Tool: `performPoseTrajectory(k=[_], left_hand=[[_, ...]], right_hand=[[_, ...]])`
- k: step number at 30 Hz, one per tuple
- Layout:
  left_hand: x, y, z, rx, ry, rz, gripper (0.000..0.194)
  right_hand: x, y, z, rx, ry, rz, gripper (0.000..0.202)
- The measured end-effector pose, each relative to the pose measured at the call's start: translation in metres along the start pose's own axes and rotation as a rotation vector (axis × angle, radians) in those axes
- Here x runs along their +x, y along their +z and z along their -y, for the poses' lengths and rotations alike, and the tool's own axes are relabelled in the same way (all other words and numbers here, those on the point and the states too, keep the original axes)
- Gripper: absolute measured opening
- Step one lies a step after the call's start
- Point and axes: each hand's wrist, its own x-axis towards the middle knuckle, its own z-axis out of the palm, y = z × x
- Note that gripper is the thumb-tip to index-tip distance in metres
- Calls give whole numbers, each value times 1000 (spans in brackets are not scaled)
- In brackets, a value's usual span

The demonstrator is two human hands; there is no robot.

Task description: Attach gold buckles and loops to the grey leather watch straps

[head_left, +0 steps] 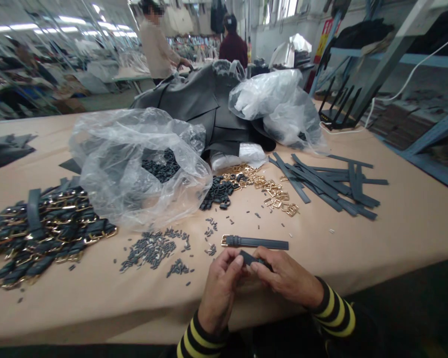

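Note:
Between both hands is a short dark grey strap (249,258), held above the front edge of the table. My left hand (224,278) pinches its left end with thumb and fingers. My right hand (283,276) grips the strap farther right, its fingers closed around it. Much of the strap is covered by the fingers. Just beyond the hands lies a finished-looking buckle strap (261,242) with a gold buckle (224,240) at its left end. Small dark pieces (149,251) are scattered to the left of my left hand.
Gold buckles (274,189), dark loops (218,191) and loose grey straps (328,184) lie farther back. A clear plastic bag (134,174) holds more loops. Buckled straps (45,228) pile at left. Behind are dark sheets (194,94), another bag (280,99), a router (338,117) and two people.

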Motion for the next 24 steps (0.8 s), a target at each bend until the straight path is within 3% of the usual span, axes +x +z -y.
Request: performPoseTrajectory(k=[4,9,12,14,16,20,24], left_hand=[[6,5,-7,-226,-43,-52,9],[21,18,-14,-264,-14,-76,10],[50,28,-23,68,74,42,14],[80,37,-30,528,212,116,17],[114,48,-34,1048,420,96,14],[166,68,-28,1200,420,160,3],[179,74,-22,1235,381,269,12]], right_hand=[[1,-8,0,40,37,57,16],[5,-23,-2,40,-25,-57,13],[5,-40,-13,127,21,-152,14],[4,-51,-25,207,92,-257,18],[3,-59,-38,299,170,-348,20],[1,-67,-54,396,260,-429,19],[0,-68,-60,443,265,-446,18]])
